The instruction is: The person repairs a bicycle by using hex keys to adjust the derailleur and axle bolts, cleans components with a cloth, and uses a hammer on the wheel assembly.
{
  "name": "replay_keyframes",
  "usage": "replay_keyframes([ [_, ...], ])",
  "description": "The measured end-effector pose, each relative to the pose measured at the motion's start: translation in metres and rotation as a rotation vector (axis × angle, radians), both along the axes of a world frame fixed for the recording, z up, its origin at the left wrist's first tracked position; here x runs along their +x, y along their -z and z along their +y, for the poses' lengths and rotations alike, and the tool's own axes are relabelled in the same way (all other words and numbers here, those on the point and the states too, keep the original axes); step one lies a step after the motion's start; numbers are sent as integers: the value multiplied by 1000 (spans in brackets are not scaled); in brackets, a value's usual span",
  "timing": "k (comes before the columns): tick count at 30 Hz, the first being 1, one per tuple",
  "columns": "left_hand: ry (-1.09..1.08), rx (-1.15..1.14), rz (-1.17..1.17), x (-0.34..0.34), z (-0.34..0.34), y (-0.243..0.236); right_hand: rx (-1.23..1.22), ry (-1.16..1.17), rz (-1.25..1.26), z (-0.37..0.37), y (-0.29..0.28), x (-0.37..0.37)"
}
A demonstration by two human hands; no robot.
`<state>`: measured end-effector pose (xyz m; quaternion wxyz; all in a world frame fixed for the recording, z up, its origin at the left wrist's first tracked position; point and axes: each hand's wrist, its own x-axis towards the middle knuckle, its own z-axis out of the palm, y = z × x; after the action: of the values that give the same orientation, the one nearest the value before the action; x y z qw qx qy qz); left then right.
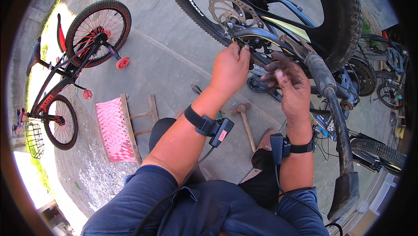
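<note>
A bicycle wheel with black tyre and broad spokes rises in front of me, with a drilled brake disc at its hub. My left hand is closed in a pinch beside the grey frame tube, just below the disc. What its fingertips grip is hidden among small dark parts. To its right, my right hand hangs in the air with its thumb apart from half-bent fingers. Dark grime stains those fingers, and nothing shows in them.
A hammer lies on the concrete by my shoe. A low stool with woven pink seat is at left. Beyond it stands a small black-and-red bicycle. A long dark bar runs down at right, near more bicycles.
</note>
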<state>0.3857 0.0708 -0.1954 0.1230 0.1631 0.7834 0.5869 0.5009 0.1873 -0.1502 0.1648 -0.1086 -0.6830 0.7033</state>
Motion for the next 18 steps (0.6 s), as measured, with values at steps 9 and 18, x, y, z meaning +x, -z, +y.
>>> replay_keyframes([
  [9, -15, 89, -134, 2, 1, -1, 59, 104, -66, 14, -8, 10],
  [18, -70, -42, 140, 2, -2, -2, -43, 86, 76, 30, 4, 28],
])
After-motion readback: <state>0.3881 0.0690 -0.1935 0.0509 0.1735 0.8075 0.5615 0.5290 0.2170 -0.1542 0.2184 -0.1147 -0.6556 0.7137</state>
